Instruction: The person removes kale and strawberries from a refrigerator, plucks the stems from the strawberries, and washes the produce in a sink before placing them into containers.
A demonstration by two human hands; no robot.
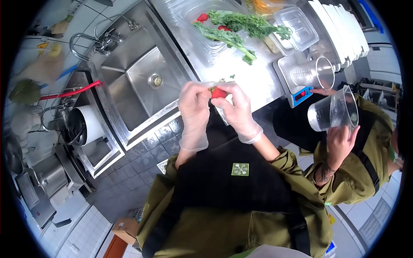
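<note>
Between my gloved hands, just off the counter's front edge, is a red strawberry (218, 93) with some green at its top. My right hand (237, 108) is closed around it, thumb below and fingers above. My left hand (194, 105) pinches at its leafy end; the fingertips partly hide that spot. Small green scraps (232, 76) lie on the steel counter (254, 77) behind my fingers. Farther back, kale leaves (245, 23) lie over a clear plastic container (189, 13), with red strawberries (202, 17) beside them.
A steel sink (129, 92) with a faucet (81, 47) stands on the left. At right, a co-worker's hand (337, 144) holds a clear pitcher (331, 114). A measuring jug (307, 74) rests on a blue digital scale (300, 97). Clear lidded tubs (297, 28) sit behind.
</note>
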